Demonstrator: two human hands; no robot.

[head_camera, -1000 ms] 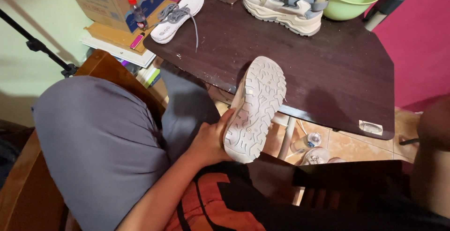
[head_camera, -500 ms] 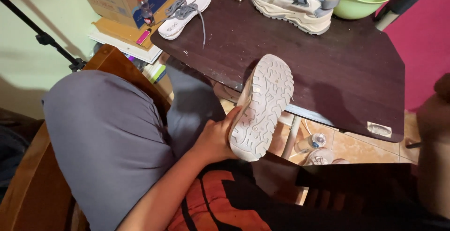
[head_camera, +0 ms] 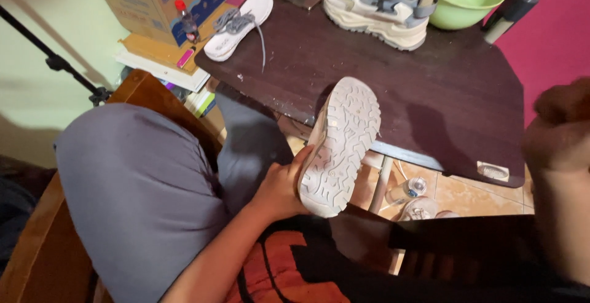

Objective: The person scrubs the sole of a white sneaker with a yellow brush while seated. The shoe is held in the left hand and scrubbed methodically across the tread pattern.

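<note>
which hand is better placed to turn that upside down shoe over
Left, probably. The left hand already grips the shoe at its heel end, sole up, against the table edge. The right hand is a blur at the frame's right edge, apart from the shoe.

A single head-worn camera looks steeply down from above the person's lap, facing toward 12 o'clock across a dark table (head_camera: 442, 112). The lap fills the near view at 7 o'clock; the table's far edge lies at 12 o'clock.
</note>
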